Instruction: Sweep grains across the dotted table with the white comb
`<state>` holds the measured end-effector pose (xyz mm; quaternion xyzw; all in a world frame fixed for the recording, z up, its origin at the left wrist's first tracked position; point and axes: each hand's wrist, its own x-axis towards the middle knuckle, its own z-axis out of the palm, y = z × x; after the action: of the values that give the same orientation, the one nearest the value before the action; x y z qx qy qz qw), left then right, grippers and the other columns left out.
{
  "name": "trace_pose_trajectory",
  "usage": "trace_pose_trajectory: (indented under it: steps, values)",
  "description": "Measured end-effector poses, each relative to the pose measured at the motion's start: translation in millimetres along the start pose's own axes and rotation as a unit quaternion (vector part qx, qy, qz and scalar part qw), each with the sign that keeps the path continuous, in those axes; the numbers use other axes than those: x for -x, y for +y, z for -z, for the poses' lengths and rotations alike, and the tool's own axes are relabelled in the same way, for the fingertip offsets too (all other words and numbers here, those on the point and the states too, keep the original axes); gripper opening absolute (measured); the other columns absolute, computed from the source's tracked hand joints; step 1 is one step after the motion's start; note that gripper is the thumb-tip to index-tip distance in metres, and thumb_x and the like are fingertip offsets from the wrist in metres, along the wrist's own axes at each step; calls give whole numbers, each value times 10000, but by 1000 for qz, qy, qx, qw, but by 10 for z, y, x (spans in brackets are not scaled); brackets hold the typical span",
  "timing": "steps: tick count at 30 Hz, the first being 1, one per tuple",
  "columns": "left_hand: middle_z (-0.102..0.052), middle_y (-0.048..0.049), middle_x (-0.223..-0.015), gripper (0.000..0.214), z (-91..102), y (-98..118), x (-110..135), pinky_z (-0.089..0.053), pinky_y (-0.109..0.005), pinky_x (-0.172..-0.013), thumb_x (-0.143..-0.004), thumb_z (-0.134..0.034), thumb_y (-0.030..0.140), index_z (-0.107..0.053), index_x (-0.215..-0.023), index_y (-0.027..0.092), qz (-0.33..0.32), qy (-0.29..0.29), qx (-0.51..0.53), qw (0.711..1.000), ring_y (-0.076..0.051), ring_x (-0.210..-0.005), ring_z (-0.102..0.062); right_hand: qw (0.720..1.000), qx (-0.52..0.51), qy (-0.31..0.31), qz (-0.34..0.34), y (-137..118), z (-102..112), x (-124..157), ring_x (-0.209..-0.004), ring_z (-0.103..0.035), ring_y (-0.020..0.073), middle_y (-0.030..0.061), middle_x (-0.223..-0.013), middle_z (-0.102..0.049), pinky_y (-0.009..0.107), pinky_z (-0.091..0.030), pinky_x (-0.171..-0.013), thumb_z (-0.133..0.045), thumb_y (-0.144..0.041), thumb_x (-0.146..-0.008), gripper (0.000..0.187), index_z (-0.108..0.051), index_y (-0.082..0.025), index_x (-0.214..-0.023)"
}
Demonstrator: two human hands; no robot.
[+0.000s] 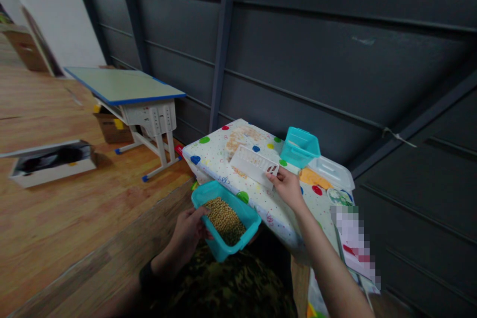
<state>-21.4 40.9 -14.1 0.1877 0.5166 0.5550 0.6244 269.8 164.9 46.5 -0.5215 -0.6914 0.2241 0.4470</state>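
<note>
My left hand grips the near left rim of a turquoise plastic box, held tilted over my lap in front of the table. Inside lie many yellowish soybeans, with darker green beans at the near end. My right hand pinches the right end of a white slotted plastic tray on the patterned tablecloth. Beyond the tray, pale loose grains are spread over the cloth, and some lie close to its near side.
At the table's back stands another turquoise box. Beside it are a translucent lid, an orange cloth and a small round dish. A dark panelled wall borders the table; a desk stands left.
</note>
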Motion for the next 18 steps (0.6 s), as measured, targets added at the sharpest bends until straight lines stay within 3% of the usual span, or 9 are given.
trace_pose_trajectory:
  steps: [10, 18]
  values:
    - [-566, 5, -398, 394, 2, 8, 13, -490, -320, -353, -454, -926, 460, -601, -515, 245, 5, 6, 9, 1000, -157, -345, -512, 1000, 1, 2, -4, -28, -2, 0, -648, -667, 242, 69, -759, -780, 323, -461, -594, -743, -642, -881, 414, -732, -234, -814]
    - [-569, -4, -412, 388, 34, -42, -32, -478, -308, -351, -483, -952, 430, -625, -522, 226, 3, -3, 26, 1000, -159, -350, -524, 1000, -9, -17, -3, -37, 7, 2, -745, -730, 269, 82, -838, -823, 357, -548, -686, -744, -582, -876, 358, -774, -226, -861]
